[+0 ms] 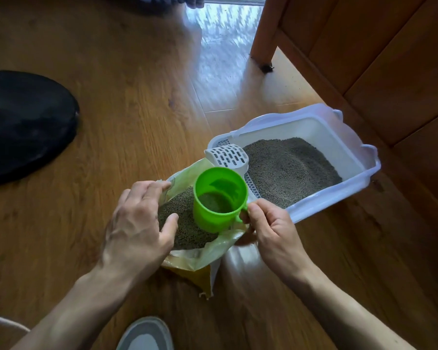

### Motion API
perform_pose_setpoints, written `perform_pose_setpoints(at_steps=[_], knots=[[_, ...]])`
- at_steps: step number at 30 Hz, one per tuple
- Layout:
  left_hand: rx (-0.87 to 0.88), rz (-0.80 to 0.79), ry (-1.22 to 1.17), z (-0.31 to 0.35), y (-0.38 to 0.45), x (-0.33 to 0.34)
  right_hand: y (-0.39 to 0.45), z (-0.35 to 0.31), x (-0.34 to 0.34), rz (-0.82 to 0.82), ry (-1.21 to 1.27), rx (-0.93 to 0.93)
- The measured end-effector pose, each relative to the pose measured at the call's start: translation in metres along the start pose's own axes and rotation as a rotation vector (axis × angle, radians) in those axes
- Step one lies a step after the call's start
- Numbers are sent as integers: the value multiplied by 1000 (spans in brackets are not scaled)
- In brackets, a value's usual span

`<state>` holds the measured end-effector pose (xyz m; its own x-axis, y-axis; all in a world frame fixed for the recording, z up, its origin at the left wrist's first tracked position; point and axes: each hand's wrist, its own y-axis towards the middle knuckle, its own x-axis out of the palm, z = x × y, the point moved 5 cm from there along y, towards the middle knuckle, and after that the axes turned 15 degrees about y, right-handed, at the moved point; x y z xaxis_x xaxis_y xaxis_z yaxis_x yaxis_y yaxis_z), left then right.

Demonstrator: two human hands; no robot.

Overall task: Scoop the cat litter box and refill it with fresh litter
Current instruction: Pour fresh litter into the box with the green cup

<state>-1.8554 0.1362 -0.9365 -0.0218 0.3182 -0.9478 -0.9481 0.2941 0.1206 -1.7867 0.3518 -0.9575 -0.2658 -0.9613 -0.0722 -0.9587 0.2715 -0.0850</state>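
Your green cup (219, 199) sits upright over the open mouth of the litter bag (202, 251), with a shallow layer of grey litter in its bottom. Your right hand (271, 231) pinches the cup's handle between thumb and curled fingers, just at the bag's right edge. Your left hand (137, 221) holds the bag's left rim, fingers bent over the edge near the top corner and the thumb resting against the fresh litter (185, 226) heaped inside the bag.

Just beyond the cup, touching the bag's far side, stands the white litter box (314, 122) on the wooden floor (137, 97). Grey litter (288, 168) covers its base, piled higher toward the far end. A white slotted scoop (229, 156) rests at the box's near left corner, its blade tilted up against the rim, right behind the cup.

A wooden cabinet (364, 46) stands to the right of the box, its leg near the box's far end. A black rounded object (23, 122) lies on the floor well to the left. At the bottom edge, between your forearms, the toe of a grey shoe (146, 334) shows.
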Motion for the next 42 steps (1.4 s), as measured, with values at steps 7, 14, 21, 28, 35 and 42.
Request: perform_pose_setpoints(at_steps=[7, 14, 21, 28, 35, 42], knots=[[30, -3, -31, 3, 14, 3, 19, -28, -7, 53, 81, -97], [62, -43, -86, 10, 41, 11, 48, -55, -12, 97, 36, -92], [171, -80, 13, 11, 54, 16, 62, -72, -55, 265, 1, -146], [157, -72, -26, 31, 71, 21, 80, -55, -109, 441, -447, -127], [170, -105, -1, 36, 73, 21, 101, -40, -124, 355, -867, -147], [180, -135, -16, 36, 75, 23, 111, -38, -130, 325, -1133, -96]])
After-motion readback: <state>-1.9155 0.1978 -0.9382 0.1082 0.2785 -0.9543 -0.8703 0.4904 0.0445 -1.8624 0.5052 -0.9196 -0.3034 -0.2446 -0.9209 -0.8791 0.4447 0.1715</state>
